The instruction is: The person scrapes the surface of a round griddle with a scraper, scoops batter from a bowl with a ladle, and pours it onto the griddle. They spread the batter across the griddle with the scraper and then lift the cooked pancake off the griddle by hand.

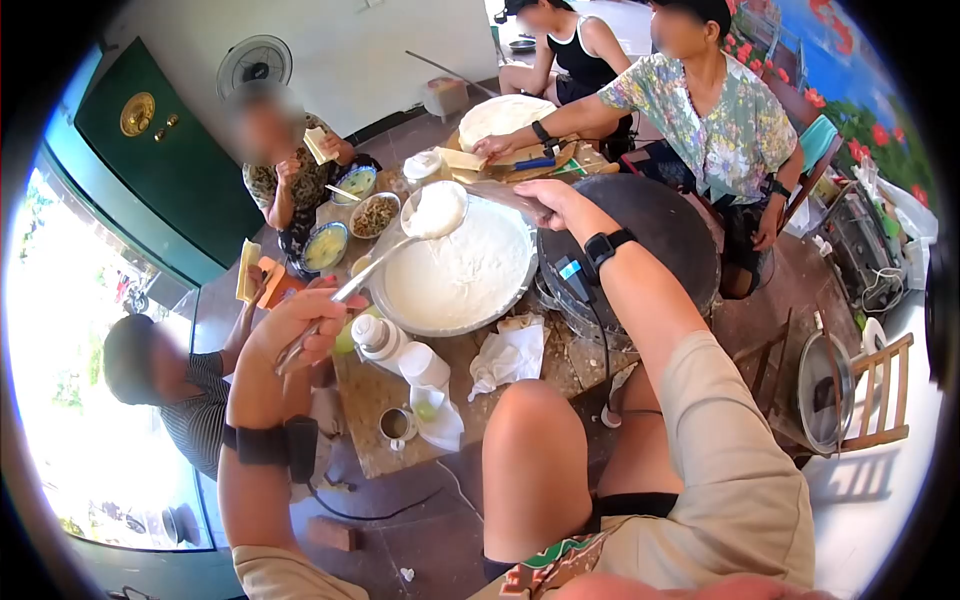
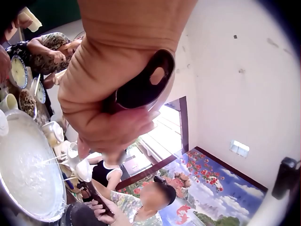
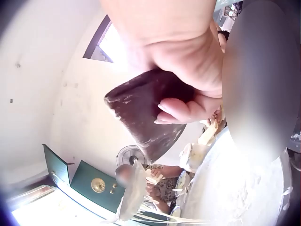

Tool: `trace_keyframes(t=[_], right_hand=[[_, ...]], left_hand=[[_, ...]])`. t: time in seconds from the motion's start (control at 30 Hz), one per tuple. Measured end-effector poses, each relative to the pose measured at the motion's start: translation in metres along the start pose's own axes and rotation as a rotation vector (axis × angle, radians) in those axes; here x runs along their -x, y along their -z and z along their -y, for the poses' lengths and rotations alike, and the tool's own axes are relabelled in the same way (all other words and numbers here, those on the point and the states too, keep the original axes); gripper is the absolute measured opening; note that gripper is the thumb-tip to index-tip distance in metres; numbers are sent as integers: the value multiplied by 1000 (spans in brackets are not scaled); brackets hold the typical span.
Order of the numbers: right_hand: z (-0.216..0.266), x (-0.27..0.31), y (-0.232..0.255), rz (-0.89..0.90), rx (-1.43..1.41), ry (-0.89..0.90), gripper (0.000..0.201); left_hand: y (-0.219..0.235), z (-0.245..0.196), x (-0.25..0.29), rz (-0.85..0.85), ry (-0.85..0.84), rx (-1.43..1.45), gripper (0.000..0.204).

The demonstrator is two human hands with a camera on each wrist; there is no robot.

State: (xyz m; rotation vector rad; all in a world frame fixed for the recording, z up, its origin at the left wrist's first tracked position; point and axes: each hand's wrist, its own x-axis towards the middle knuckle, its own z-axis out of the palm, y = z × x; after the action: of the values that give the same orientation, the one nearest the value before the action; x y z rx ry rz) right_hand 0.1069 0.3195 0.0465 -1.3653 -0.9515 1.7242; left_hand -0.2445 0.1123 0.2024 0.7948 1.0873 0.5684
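Note:
My left hand (image 1: 300, 330) grips the long metal handle of a ladle (image 1: 372, 266), whose end with a hole shows in the left wrist view. The ladle's bowl holds white batter (image 1: 437, 211) and hangs over a wide basin (image 1: 450, 331) of the same batter. Thin white strands trail below the bowl in the right wrist view. With my right hand (image 1: 562, 204) I hold a flat dark brown scraper (image 3: 146, 113), fingers curled over it. Its blade, edged with white residue, points toward the ladle's bowl. A round black griddle (image 1: 630, 260) stands right of the basin, beneath my right forearm.
White bottles (image 1: 380, 338), a cup (image 1: 397, 425) and a crumpled cloth (image 1: 508, 355) sit at the table's near side. Bowls of food (image 1: 374, 215) stand far left. Several people sit around. A cable (image 1: 604, 345) runs down from my right wrist.

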Motion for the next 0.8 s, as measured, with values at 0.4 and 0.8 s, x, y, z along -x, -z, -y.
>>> trace_keyframes(t=[0.4,0.8], right_hand=[[-20,-13,-2,158,-122,-224,24],[-44,-7,-28,177,-222,-352,20]], left_hand=[[-6,1,-14,40,-76,-72,26],[-17,24,-50,-45,-3,121,27]])
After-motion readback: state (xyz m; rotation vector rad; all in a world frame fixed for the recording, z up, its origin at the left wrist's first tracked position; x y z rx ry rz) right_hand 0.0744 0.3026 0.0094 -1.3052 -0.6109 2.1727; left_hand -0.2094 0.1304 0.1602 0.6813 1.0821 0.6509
